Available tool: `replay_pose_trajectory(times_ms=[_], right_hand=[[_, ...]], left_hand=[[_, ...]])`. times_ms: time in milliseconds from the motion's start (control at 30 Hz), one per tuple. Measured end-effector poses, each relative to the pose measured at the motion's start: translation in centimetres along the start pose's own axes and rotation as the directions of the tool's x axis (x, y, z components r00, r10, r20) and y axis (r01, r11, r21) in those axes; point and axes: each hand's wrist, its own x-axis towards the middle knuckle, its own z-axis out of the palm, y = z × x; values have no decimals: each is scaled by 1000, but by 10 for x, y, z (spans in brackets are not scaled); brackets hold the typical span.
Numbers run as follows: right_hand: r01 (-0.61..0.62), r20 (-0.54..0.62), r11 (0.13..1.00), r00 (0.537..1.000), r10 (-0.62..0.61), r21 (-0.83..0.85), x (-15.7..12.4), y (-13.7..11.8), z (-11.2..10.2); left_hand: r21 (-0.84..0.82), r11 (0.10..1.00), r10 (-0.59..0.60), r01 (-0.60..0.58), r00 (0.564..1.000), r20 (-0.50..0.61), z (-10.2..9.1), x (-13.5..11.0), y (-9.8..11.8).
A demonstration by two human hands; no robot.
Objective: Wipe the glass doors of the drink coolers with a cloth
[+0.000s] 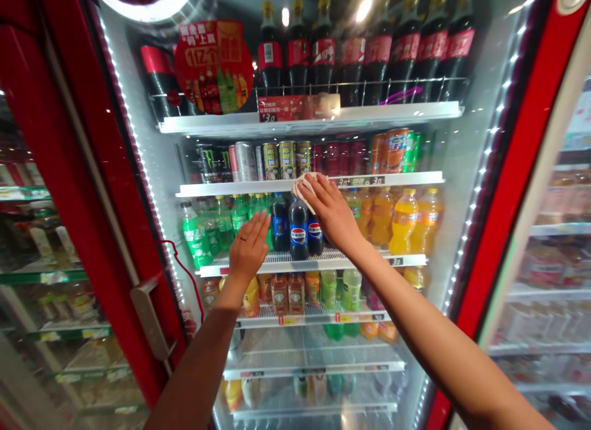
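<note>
You are facing a drinks cooler with a glossy red frame (517, 171), both bare arms reaching in toward its lit shelves. Your right hand (330, 211) is closed over a crumpled white cloth (302, 193), its fingers curled on top and gripping it. The cloth lies against the white front lip of the second shelf (397, 181), left of the lip's middle, just below a row of metal drink cans (279, 161) standing on that shelf.

Your left hand (249, 248) is lower and open, its fingers spread and pointing up. It is right in front of clear green soda bottles (224, 223) on the third shelf, though you cannot tell whether the fingertips touch them. Dark blue Pepsi bottles (298, 230) stand between your hands. To the right of your right wrist, orange drink bottles (404, 223) line the same white-edged wire shelf (369, 262).

Along the top shelf, dark cola bottles with red labels (369, 54) stand behind a wire rail, with a round red promotional sign (213, 66) near its left end. Below and left of your left hand, a grey door handle (148, 319) is fixed to the red frame.
</note>
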Motion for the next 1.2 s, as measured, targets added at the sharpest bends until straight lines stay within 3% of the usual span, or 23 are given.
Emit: replay_pose_trajectory(times_ms=[133, 233, 367, 500, 633, 767, 1000, 1100, 1200], right_hand=[[62, 30, 998, 998, -61, -30, -31, 14, -10], [30, 15, 998, 999, -29, -58, -42, 31, -22], [-35, -24, 997, 999, 33, -64, -27, 46, -34], [-2, 14, 999, 1000, 2, -38, -12, 46, -36], [69, 66, 997, 996, -67, -20, -28, 48, -36], [66, 58, 997, 996, -63, -43, -50, 58, -39], [-64, -81, 997, 995, 61, -37, -29, 50, -29], [-29, -50, 1000, 998, 28, -9, -29, 43, -23], [41, 4, 999, 999, -41, -12, -48, 46, -22]], left_hand=[[-11, 999, -49, 48, 999, -6, 5, 0, 20], [-31, 1000, -2, 3, 999, 35, 8, 8, 45], [-64, 992, 112, -106, 989, 97, 16, 32, 79], [-70, 988, 142, -136, 987, 80, 33, 51, 99], [-61, 991, 123, -120, 991, 51, 48, 52, 102], [-28, 993, 117, -115, 988, 100, 48, 50, 102], [-2, 994, 113, -114, 987, 111, 43, 51, 105], [-10, 994, 112, -111, 989, 97, 47, 49, 104], [-12, 993, 119, -119, 991, 53, 48, 46, 103]])
